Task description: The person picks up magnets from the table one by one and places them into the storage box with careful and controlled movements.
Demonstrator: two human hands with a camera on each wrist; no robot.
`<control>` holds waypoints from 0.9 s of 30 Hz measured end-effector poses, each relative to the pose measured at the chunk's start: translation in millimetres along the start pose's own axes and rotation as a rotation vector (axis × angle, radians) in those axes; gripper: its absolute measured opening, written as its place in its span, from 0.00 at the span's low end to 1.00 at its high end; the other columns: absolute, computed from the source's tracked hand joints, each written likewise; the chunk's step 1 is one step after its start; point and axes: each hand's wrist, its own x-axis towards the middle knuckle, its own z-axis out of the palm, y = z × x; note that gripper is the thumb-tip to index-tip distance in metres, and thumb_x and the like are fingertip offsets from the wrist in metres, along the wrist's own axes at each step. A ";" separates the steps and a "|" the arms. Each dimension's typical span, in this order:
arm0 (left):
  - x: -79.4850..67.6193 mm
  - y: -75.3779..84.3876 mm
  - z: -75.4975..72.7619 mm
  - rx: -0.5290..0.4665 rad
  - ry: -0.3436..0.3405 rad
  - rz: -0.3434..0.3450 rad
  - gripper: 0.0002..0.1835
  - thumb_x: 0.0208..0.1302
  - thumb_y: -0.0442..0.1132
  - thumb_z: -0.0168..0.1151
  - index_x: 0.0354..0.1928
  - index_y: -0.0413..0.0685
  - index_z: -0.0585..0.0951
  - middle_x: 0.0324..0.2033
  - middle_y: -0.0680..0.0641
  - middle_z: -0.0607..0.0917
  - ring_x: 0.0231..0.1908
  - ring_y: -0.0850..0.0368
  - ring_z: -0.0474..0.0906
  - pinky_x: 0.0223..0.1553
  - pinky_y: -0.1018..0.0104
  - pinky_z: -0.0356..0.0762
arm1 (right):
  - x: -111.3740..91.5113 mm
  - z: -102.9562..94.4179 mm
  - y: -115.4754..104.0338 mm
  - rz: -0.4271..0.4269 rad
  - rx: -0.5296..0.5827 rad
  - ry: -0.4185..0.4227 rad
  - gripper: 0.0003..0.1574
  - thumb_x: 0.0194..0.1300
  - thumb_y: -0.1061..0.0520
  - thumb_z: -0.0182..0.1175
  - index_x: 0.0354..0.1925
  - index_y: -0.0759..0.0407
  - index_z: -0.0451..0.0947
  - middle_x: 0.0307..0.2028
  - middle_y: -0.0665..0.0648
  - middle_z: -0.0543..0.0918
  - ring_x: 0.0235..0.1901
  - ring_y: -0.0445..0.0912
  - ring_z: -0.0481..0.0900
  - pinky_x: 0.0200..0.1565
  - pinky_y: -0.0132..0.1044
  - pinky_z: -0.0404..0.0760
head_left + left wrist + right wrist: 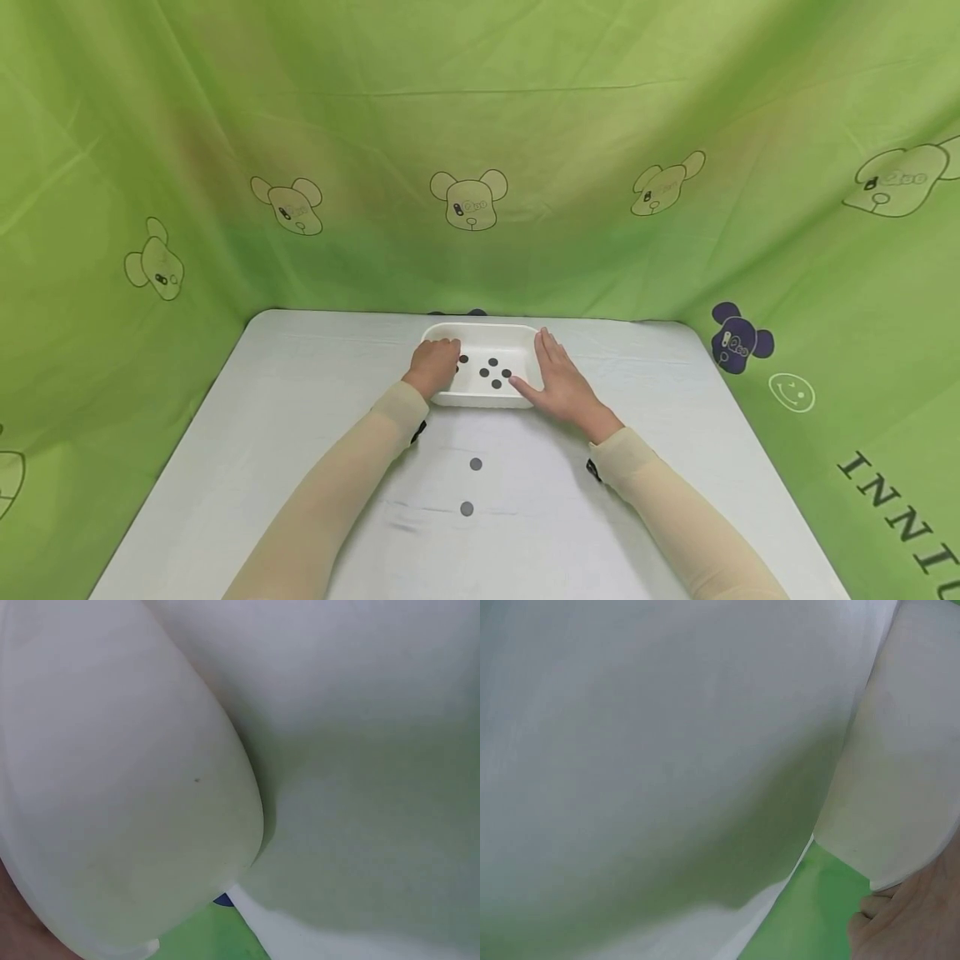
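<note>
A white rectangular tray (486, 400) stands near the table's far edge, with several small dark discs (492, 362) on its floor. My left hand (433, 367) reaches over the tray's left end, its fingers curled beside two discs. The fingertips are hidden, so whether they pinch anything does not show. At the other end my right hand (566, 387) lies along the rim, fingers straight and thumb spread inside near a disc. Both wrist views show the tray's outer wall (150, 765) close up, with only part of each hand behind it.
Two loose grey discs lie on the white-covered table in front of the tray, a farther disc (476, 464) and a nearer disc (467, 508). Green printed curtains (465, 275) close in the back and sides. Creases mark the tablecloth (660, 517).
</note>
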 end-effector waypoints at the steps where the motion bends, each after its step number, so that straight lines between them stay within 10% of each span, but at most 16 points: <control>1: 0.0 -0.2 0.3 -0.005 -0.001 -0.001 0.04 0.76 0.35 0.65 0.48 0.43 0.83 0.40 0.45 0.88 0.42 0.47 0.86 0.48 0.54 0.85 | -0.1 0.2 0.1 0.001 -0.001 0.001 0.70 0.77 0.25 0.54 0.84 0.72 0.37 0.85 0.71 0.40 0.84 0.65 0.41 0.83 0.57 0.44; 27: -31.8 3.1 -22.9 -0.433 0.039 0.096 0.07 0.78 0.44 0.66 0.52 0.53 0.82 0.45 0.54 0.86 0.41 0.59 0.81 0.46 0.59 0.82 | 3.3 2.1 2.7 0.016 -0.022 -0.019 0.69 0.77 0.25 0.54 0.84 0.71 0.35 0.85 0.70 0.39 0.85 0.60 0.36 0.83 0.54 0.43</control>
